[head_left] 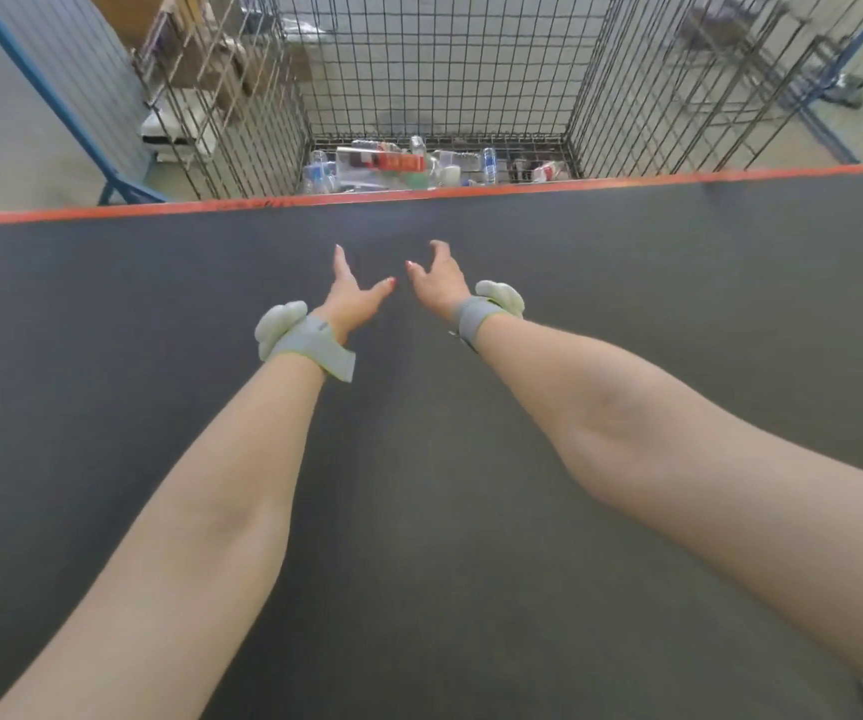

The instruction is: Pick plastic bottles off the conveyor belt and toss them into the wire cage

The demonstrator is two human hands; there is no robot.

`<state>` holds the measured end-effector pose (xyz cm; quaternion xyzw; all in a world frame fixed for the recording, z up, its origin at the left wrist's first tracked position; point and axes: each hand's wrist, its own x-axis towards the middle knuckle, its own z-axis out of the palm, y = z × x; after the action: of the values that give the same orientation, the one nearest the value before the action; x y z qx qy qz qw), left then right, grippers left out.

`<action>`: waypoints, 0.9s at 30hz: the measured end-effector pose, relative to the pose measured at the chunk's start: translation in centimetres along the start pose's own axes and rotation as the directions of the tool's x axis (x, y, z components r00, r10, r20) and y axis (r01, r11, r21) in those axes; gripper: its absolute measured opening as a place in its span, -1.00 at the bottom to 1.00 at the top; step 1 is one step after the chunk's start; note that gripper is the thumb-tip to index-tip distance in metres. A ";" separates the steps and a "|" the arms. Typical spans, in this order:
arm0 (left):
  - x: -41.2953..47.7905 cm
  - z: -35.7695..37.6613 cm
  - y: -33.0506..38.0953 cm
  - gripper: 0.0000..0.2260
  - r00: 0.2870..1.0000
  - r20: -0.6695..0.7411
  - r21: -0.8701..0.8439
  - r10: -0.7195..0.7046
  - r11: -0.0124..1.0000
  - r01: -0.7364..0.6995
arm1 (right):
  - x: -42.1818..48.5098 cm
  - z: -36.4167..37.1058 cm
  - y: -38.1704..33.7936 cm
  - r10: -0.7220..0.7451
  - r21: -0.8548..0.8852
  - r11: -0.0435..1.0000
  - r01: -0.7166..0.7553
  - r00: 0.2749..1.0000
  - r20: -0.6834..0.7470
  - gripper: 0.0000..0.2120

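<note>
The plastic bottles (450, 166) lie in a loose heap on the floor of the wire cage (627, 96), pressed towards its near side just beyond the belt. Most are clear. One has a red label (399, 162) and a few have blue ones. None is on the conveyor belt (107, 314), a wide dark grey surface with an orange edge strip (315, 200) along the far side, next to the cage.

Both bare arms reach out over the belt towards the cage. The left hand (351, 298) is spread wide, fingers pointing ahead and thumb splayed inwards, holding nothing. The right hand (440, 285) is just beside it and not touching it. Its fingers are loosely hooked and apart, also holding nothing. Each wrist wears a grey strap with a pale padded lump, left (310, 345) and right (473, 317).

To the left of the cage stands a second mesh crate (201, 96) with cardboard inside, and a blue metal frame (55, 101) leans across the concrete floor.
</note>
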<state>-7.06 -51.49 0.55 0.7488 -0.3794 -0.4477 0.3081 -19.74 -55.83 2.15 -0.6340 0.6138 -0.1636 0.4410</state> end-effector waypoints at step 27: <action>-37.6 0.1 -26.1 -0.37 0.939 0.026 0.771 -0.342 0.605 0.199 | -34.2 8.4 16.9 0.381 -0.768 0.640 0.016 0.861 0.336 -0.08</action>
<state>-11.23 -6.17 -3.98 0.8158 -0.4379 -0.3515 -0.1385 -30.76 -18.91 -3.97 -0.7100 0.5627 0.3090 0.2894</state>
